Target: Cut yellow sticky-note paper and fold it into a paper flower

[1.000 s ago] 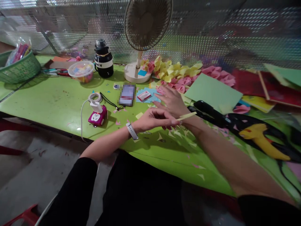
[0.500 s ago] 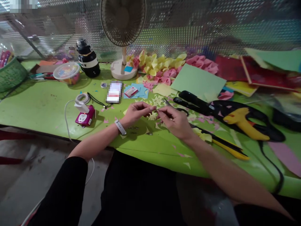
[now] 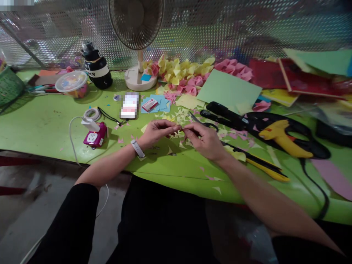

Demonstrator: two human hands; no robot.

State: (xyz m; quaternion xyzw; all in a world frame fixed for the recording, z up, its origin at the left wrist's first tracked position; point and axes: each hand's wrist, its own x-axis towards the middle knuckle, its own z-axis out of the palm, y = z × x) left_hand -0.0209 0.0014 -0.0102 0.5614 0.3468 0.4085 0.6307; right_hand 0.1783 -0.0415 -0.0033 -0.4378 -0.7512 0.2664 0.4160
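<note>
My left hand, with a white watch at the wrist, is closed in a pinch above the green table. My right hand also pinches, its fingertips meeting those of the left. Whatever lies between the fingertips is too small to make out. Under and around both hands are scattered pale yellow paper scraps. Scissors with dark handles lie just behind my right hand. A yellow-and-black cutter rests near my right forearm, partly hidden by it.
Behind my hands lie a phone, a small red-and-white box and a green paper sheet. Folded yellow paper pieces are heaped by the fan. A yellow glue gun is at right, a pink power adapter at left.
The whole view has shifted slightly, so things on the table appear a little further left and higher. Both hands keep their fingertip pinch in nearly the same place.
</note>
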